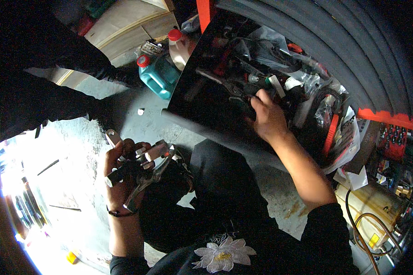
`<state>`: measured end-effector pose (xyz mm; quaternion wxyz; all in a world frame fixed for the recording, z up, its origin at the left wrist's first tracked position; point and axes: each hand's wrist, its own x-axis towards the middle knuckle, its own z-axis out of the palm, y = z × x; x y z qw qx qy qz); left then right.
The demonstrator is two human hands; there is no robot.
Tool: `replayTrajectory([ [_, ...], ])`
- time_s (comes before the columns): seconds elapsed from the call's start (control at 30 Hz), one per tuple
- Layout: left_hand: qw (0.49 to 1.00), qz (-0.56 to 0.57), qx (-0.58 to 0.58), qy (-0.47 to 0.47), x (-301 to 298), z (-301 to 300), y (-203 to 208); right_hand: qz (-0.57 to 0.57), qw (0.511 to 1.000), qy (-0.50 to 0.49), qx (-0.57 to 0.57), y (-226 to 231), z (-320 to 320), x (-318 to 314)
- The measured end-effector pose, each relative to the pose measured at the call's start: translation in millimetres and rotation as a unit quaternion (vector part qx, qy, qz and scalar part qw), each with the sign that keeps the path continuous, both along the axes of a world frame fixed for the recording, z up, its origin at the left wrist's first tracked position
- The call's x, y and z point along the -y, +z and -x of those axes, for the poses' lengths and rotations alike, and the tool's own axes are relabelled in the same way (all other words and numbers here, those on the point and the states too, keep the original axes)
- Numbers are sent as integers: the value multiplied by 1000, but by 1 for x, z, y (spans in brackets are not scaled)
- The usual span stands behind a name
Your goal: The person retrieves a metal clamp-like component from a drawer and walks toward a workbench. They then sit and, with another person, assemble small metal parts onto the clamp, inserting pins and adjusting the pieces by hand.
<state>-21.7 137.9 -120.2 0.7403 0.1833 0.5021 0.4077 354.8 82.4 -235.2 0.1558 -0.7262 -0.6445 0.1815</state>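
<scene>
My left hand (120,167) is closed around a bundle of metal parts (153,156): silvery blocks, flat bars with holes and a curved jaw-like arm. Their exact kind is hard to make out. On the right, my right hand (268,117) reaches down into a dark open drawer (192,103). Its fingers curl around or against something dark, hidden in shadow. Just left of those fingertips lies a dull metal tool (231,89), perhaps plier-shaped. Around the hand are clear plastic bags (266,41), a white strip (276,86) and a red-orange strip (330,136).
A teal jug (158,80) and a pale jug (179,48), both red-capped, stand beyond the drawer. Another person's dark-clothed legs (55,101) are at left. A beige tank (367,208) with a hose (351,220) and a red socket rack (392,142) are at right.
</scene>
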Motion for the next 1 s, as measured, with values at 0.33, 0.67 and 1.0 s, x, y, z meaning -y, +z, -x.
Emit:
replayTrajectory([
  [0.33, 997, 14, -11, 78, -4, -34, 27, 72, 996, 7, -49, 22, -3, 10],
  [0.67, 991, 43, 16, 129, -3, -43, 40, 94, 938, -180, -281, 17, -80, 34],
  [1.0, 990, 4, 66, 124, 22, -31, 47, -54, 988, 2, -141, 100, -66, -101],
])
